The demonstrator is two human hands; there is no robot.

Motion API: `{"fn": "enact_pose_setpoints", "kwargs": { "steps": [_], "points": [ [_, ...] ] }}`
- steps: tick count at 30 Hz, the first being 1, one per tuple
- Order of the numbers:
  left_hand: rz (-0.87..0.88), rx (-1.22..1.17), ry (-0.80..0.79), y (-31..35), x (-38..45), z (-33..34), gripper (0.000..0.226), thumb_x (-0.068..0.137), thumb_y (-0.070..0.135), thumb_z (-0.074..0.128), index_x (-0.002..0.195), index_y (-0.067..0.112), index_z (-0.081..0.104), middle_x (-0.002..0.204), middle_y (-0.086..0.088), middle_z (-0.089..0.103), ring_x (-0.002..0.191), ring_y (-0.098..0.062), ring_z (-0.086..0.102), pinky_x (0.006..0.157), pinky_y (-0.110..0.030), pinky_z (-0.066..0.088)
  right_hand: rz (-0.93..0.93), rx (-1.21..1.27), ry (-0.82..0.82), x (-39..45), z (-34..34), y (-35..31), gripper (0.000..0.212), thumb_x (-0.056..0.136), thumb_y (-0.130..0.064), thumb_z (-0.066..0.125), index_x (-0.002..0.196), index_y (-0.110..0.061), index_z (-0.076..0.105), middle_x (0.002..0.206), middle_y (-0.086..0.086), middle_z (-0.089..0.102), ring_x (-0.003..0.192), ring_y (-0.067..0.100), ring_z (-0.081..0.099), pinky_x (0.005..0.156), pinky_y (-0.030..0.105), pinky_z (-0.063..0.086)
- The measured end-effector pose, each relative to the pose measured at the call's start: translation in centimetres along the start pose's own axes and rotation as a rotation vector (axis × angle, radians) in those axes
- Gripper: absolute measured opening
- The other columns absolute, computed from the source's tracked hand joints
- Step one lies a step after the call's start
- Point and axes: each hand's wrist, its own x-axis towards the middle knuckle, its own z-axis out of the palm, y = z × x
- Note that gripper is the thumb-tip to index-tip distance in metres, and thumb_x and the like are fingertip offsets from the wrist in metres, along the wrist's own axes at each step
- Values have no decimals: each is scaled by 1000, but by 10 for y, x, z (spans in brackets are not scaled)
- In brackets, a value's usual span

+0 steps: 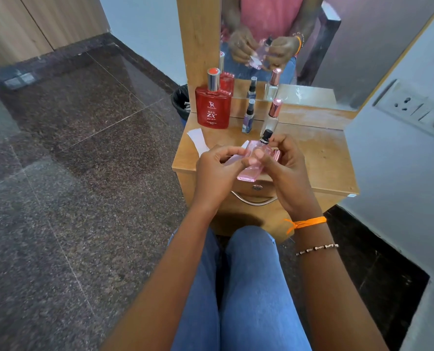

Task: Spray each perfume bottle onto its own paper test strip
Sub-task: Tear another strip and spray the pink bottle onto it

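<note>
Left to right. Red bottle (213, 107) stood at the back left of the wooden table (319, 158), silver cap on; label read "RED ZX", smaller print too fine to read. Looked like thick glass: heavy, hard, slick. I'd take it by the flat sides, low down.

White paper strip (198, 139) lay near the left edge, in front of the red one. Light and floppy, so pinch one end.

Your left hand (215, 168) had its fingers curled, pinching what looked like another paper strip (232, 160) beside the pink bottle. Your right hand (281, 171) gripped the pink bottle (254, 160) round its body, tilted over the front of the table, black nozzle (266, 135) bare, forefinger next to it. Glass again, smooth, breakable if dropped; the body grip was probably right. No readable label on it.

Behind: a small dark spray vial (248, 120) and a slim clear bottle with rose cap (271, 115), both upright, both narrow and likely tippy. Text unreadable.
</note>
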Motion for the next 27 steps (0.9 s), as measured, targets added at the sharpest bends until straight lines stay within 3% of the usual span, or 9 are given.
{"fn": "enact_pose_setpoints", "kwargs": {
  "steps": [3,6,10,14,16,19,21,24,27],
  "points": [
    [-32,-98,-40,3,0,-2,17,76,24,75,92,16,74,88,2,73,83,-6,68,74,-19,51,107,211,-30,2,-11,3,13,81,-18,62,93,-19,58,89,-1,61,84,13,60,74,33,57],
    [-26,-110,-33,6,3,-1,8,83,19,69,89,21,74,82,10,72,74,5,62,69,-9,46,157,370,-37,-1,-16,8,20,88,-22,52,106,-15,58,95,-2,65,83,9,62,70,26,57],
    [-23,-84,-50,9,8,4,18,84,10,66,89,26,72,86,11,70,80,2,62,76,-11,49,228,617,-44,-9,-15,15,35,93,-19,41,127,-22,50,96,2,63,72,11,57,56,20,52],
    [-49,-58,-11,7,9,9,22,81,11,69,91,31,69,83,14,67,80,3,61,74,-13,49,283,631,-31,-12,-13,16,39,95,-30,39,132,-25,47,88,-1,63,69,10,53,48,16,45],
    [-91,-70,0,5,10,11,25,80,11,71,93,32,67,81,11,66,79,1,62,70,-12,48,300,641,-16,-13,-13,17,44,91,-39,46,130,-21,48,86,-1,61,68,9,53,46,15,45],
    [-160,-105,3,3,10,12,27,79,12,72,100,29,66,75,10,64,72,5,61,65,-4,46,295,654,-41,-14,-14,12,66,69,-47,75,125,-20,51,86,-1,58,68,8,51,46,16,43],
    [-210,-146,-19,3,11,11,28,79,9,72,101,24,67,77,7,64,76,0,61,65,-5,47,255,576,-36,-16,-15,12,54,74,-28,76,120,-21,51,85,-3,62,68,7,55,45,13,44],
    [-305,-222,-63,4,11,10,24,79,6,71,97,21,71,84,1,68,81,-8,63,70,-15,52,143,122,63,-12,-15,6,41,83,5,60,116,-17,54,87,1,62,74,14,59,54,19,50],
    [-395,-300,-108,4,11,9,26,79,4,69,103,15,71,95,-5,71,84,-13,64,77,-23,53,-45,-397,64,-3,-20,2,48,73,4,68,112,-21,57,92,-13,59,78,-1,55,69,13,45]
  ]
}}
